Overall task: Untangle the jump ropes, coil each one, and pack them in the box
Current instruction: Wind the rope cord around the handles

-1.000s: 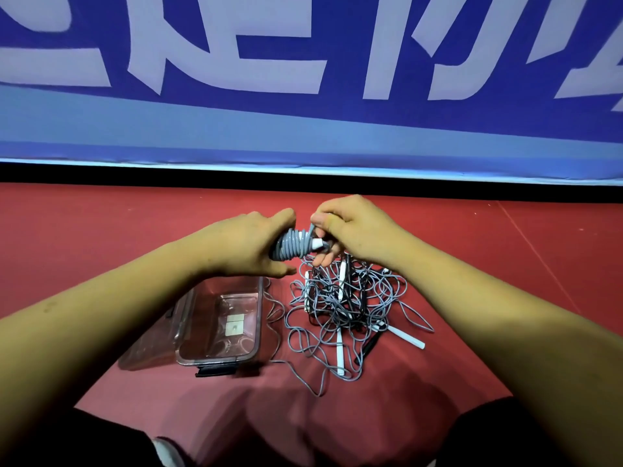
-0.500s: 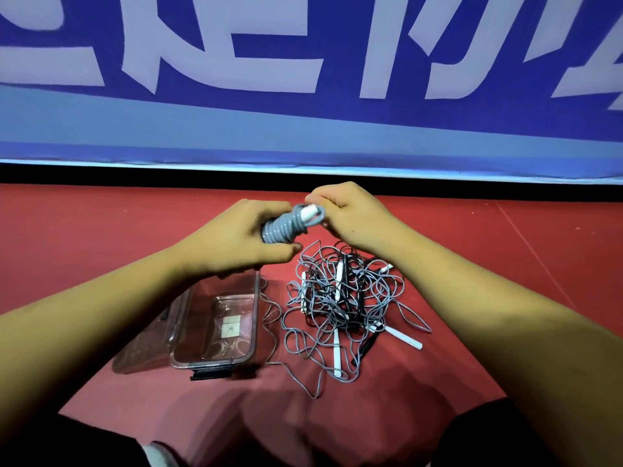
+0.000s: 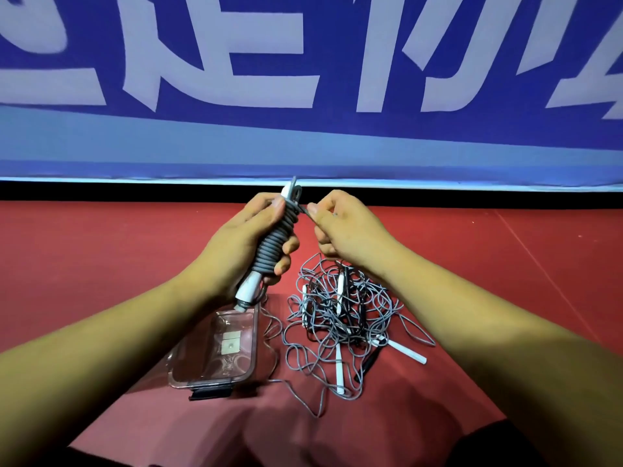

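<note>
My left hand (image 3: pixel 236 251) was wrapped round the coil (image 3: pixel 274 246), fingers and thumb curled tight about its grey turns, holding it off the floor (image 3: pixel 101 264). My right hand (image 3: pixel 344 230) sat just right of the coil's top. Its thumb and forefinger pinched the tail (image 3: pixel 305 212) of that same rope where it left the last turn, and the other fingers were curled in. The coil's long axis ran tilted: top end up and far, white handle end down and near, pointing almost into the box (image 3: pixel 253 345). That was the relation that mattered. The box lay open on the floor just below and near of my left hand, its long side running near to far, roughly in line with the coil. I judged the left hand the nearer one for packing, once the tail was tucked in. The tangle (image 3: pixel 340 318) of other ropes lay on the floor right of the box, under my right hand. A few loose loops reached just beside the box's right wall, and a white handle (image 3: pixel 406 352) stuck out on the right. Far beyond, a blue banner (image 3: pixel 303 79) ran along the floor's edge.
</note>
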### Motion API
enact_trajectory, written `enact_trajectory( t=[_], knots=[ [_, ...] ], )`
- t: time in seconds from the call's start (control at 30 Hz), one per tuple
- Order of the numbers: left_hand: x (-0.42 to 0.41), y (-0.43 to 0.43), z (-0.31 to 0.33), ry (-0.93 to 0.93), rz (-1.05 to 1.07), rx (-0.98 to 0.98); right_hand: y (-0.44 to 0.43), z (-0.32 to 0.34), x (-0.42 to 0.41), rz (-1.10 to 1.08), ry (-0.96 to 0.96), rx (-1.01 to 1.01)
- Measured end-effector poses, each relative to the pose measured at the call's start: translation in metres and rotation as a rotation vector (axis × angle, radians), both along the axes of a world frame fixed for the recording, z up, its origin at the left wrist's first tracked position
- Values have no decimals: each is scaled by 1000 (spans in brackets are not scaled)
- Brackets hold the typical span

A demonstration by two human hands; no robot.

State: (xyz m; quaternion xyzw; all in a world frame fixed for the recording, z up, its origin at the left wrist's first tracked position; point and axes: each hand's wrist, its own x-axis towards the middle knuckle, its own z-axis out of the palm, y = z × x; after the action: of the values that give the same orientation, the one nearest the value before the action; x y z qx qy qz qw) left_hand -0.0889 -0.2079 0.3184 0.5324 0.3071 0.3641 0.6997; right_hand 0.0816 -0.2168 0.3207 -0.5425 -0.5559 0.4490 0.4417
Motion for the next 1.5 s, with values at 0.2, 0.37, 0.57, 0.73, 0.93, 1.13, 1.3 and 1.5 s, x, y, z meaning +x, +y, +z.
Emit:
enact_trajectory(
  t=[0.2, 0.37, 0.57, 0.73, 0.93, 1.13, 1.3, 1.5],
  knots=[
    [-1, 3, -3, -71, -68, -125, 0, 1, 17, -84, 199, 78],
    [-5, 6, 3, -183, -99, -329, -3, 7, 20, 79, 398, 94],
    [-8, 6, 3, -245, -214, -420, -3, 13, 14, 151, 570, 65],
    [-10, 6, 1, -237, -264, -446, -2, 14, 6, 136, 644, 69],
    [-5, 4, 1, -203, -280, -456, 2, 16, 6, -54, 802, 3],
    [-7, 6, -2, -192, -239, -490, -1, 16, 3, 12, 729, 14],
    [-7, 6, -4, -159, -224, -504, -1, 14, 2, 23, 521, 80],
    [-5, 5, -5, -139, -230, -498, -1, 17, 10, -10, 418, 58]
  ],
)
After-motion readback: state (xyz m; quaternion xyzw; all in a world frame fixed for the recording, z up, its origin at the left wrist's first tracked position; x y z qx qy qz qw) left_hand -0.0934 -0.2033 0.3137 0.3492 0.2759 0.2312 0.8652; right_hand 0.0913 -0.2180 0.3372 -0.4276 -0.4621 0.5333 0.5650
